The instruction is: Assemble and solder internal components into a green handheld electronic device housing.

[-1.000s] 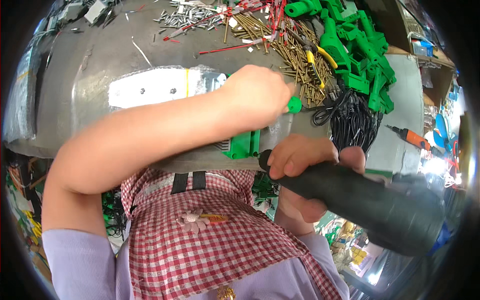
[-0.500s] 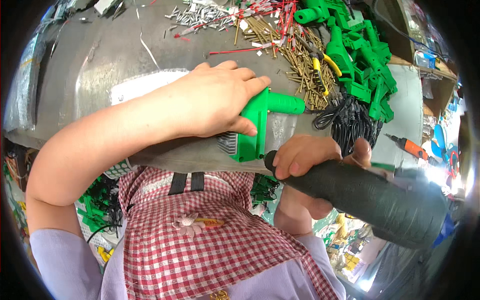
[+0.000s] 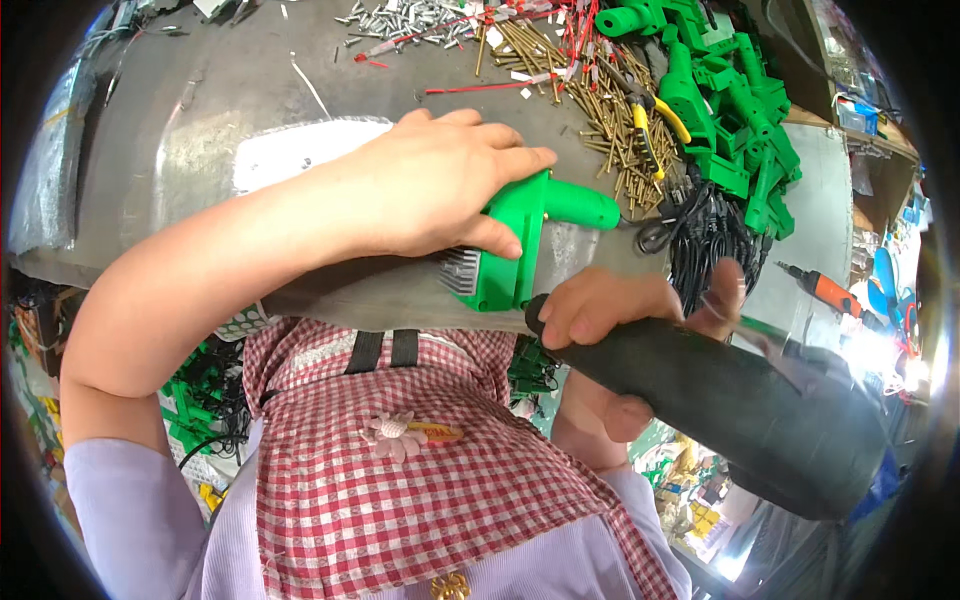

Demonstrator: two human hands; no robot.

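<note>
My left hand [image 3: 440, 185] lies over a green plastic tool housing [image 3: 510, 245], fingers wrapped across its top and thumb against its near side. The housing has a round green handle [image 3: 583, 205] with a black cable, and a grey comb-like finned part [image 3: 460, 272] on its left. In my right hand [image 3: 610, 315] is a dark, thick-bodied electric screwdriver [image 3: 740, 400], held slanting. Its narrow nose comes up to the housing's near right corner. Whether the tip touches a screw there cannot be made out.
Long brass screws [image 3: 610, 120] lie heaped at the back, with yellow-handled pliers [image 3: 645, 135] on them. Silver screws [image 3: 410, 22] and red wires lie behind. Green housings [image 3: 735, 110] pile up at right, above bundled black cables [image 3: 710, 235]. An orange screwdriver [image 3: 832, 293] lies farther right.
The view has shifted slightly. Both hands keep their grips, and the screwdriver's rear end sits a little lower in the picture, its nose still at the housing's corner.
</note>
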